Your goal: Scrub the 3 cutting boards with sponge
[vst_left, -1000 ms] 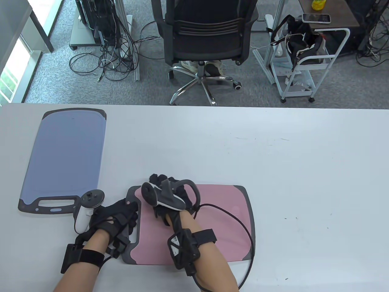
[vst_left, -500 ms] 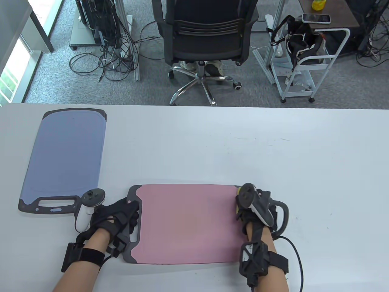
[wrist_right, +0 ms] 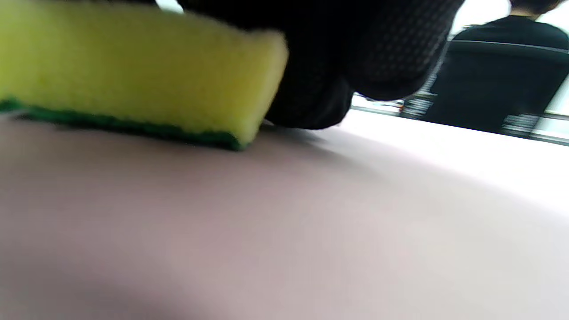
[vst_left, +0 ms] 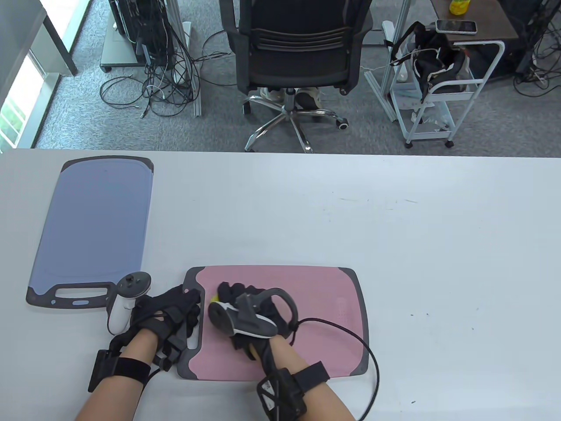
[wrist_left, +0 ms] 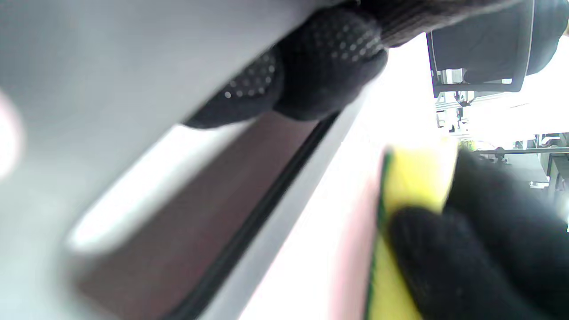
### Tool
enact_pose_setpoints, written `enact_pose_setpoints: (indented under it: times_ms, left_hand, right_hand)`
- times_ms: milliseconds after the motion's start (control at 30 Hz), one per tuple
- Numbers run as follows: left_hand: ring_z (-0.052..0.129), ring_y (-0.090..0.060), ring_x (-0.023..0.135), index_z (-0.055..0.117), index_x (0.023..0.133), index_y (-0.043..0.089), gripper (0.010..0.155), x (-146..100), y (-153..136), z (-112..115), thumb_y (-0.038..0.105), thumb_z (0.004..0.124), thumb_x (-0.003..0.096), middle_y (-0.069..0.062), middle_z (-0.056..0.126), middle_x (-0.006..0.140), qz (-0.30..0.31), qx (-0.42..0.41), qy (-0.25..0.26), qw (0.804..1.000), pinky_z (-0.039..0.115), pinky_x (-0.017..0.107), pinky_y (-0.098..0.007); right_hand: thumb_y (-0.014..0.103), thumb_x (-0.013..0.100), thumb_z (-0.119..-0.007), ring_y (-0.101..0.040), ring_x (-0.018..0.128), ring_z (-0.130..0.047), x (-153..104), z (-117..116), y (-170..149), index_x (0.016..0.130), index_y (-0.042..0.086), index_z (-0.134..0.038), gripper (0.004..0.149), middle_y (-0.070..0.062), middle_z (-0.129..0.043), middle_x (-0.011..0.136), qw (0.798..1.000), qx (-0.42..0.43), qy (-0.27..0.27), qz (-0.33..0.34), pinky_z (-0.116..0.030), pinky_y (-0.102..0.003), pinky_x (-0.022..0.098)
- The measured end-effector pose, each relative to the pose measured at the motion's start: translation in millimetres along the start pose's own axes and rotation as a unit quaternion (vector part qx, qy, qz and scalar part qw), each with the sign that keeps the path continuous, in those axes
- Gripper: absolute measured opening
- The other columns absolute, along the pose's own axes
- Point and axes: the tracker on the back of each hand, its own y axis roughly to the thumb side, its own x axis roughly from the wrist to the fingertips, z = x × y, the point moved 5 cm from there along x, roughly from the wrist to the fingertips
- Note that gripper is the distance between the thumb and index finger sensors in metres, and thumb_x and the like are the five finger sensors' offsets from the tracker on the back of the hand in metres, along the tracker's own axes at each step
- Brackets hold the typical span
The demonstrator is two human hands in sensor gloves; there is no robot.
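Observation:
A pink cutting board (vst_left: pixel 315 307) with grey ends lies at the table's near edge. My right hand (vst_left: pixel 239 294) grips a yellow sponge with a green underside (vst_left: pixel 214 299) and presses it onto the board's left part. The right wrist view shows the sponge (wrist_right: pixel 133 75) flat on the pink surface (wrist_right: pixel 266 222). My left hand (vst_left: pixel 177 313) rests with straight fingers on the board's grey handle end. In the left wrist view its fingertips (wrist_left: pixel 329 66) press down there, with the sponge (wrist_left: pixel 413 182) close by. A blue cutting board (vst_left: pixel 96 219) lies at the far left, untouched.
The white table (vst_left: pixel 394 210) stretches right and back of the pink board. My right glove's cable (vst_left: pixel 350 333) loops over the board's right part. Beyond the far edge stand an office chair (vst_left: pixel 298 52) and a white cart (vst_left: pixel 438 87).
My right hand swept the sponge from the pink board's left end to its right end, then back to the left part, a little nearer to me. The left hand stayed put.

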Motion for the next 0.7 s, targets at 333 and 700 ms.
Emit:
enact_pose_setpoints:
  times_ms: [333,700]
  left_hand:
    - [0.107,0.002,0.036,0.071,0.095,0.012,0.053,-1,0,0,0.052,0.072,0.0608,0.006,0.096,0.065,0.002,0.007,0.008,1.0,0.101,0.03,-0.026]
    - [0.107,0.001,0.036,0.071,0.095,0.011,0.053,-1,-1,0,0.052,0.072,0.0609,0.006,0.096,0.065,0.001,0.006,0.009,1.0,0.101,0.03,-0.027]
  right_hand:
    - [0.054,0.049,-0.076,-0.022,0.052,-0.094,-102,-39,-223,0.1,0.012,-0.074,0.065,-0.013,-0.088,0.077,0.948,0.048,0.051,-0.311,-0.082,-0.041,0.04]
    - [0.057,0.05,-0.072,-0.019,0.055,-0.092,-11,4,75,0.103,0.017,-0.068,0.067,-0.01,-0.083,0.081,0.995,0.04,-0.01,0.091,-0.082,-0.039,0.044]
